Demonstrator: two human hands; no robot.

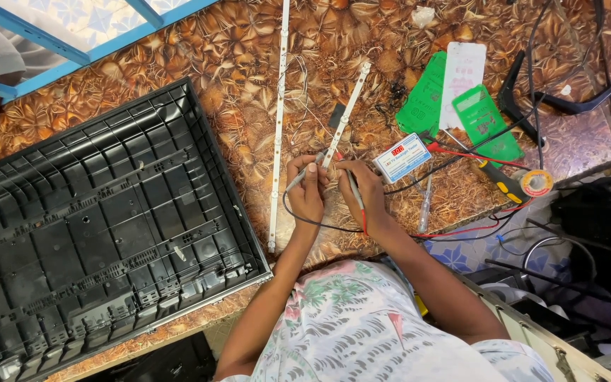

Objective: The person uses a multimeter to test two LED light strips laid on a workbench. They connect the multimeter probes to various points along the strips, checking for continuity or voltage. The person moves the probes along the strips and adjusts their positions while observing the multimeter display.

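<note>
Head view: left hand point(307, 189) pinches a black-wired probe point(298, 180), right hand point(362, 187) grips a red-wired probe point(354, 191), both bent inward at the short LED strip's point(348, 112) near end on the table point(235, 56).

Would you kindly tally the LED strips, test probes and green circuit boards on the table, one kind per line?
LED strips: 2, a long strip lying flat and a short strip at the fingertips.
Test probes: 2, one in the left hand, one in the right hand.
Green circuit boards: 2, and.
Total: 6
</note>
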